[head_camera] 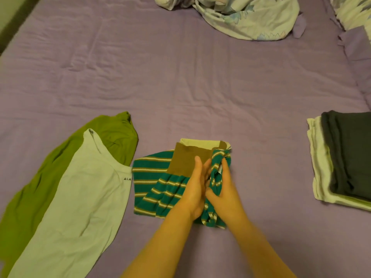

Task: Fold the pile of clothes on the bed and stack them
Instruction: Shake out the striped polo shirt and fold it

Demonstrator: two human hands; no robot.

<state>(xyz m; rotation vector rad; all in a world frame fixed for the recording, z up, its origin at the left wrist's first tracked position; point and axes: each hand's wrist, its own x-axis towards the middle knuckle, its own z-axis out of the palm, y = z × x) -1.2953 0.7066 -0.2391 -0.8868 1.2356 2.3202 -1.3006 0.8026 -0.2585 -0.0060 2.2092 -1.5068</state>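
Observation:
A teal striped garment (152,183) with a brown band and a pale edge lies partly folded on the purple bed sheet (180,87), near its front middle. My left hand (195,189) lies flat on the garment with straight fingers. Beside it my right hand (224,189) grips a bunched fold of the striped cloth at the garment's right side. To the left a pale top (80,207) lies spread over an olive-green garment (116,133). At the right edge sits a stack of folded clothes, a dark piece (349,155) on top of pale ones (321,163).
A crumpled floral blanket (247,17) lies at the far side of the bed. A floral pillow with a purple frill (355,37) sits at the far right. The bed's left edge runs along the top left corner.

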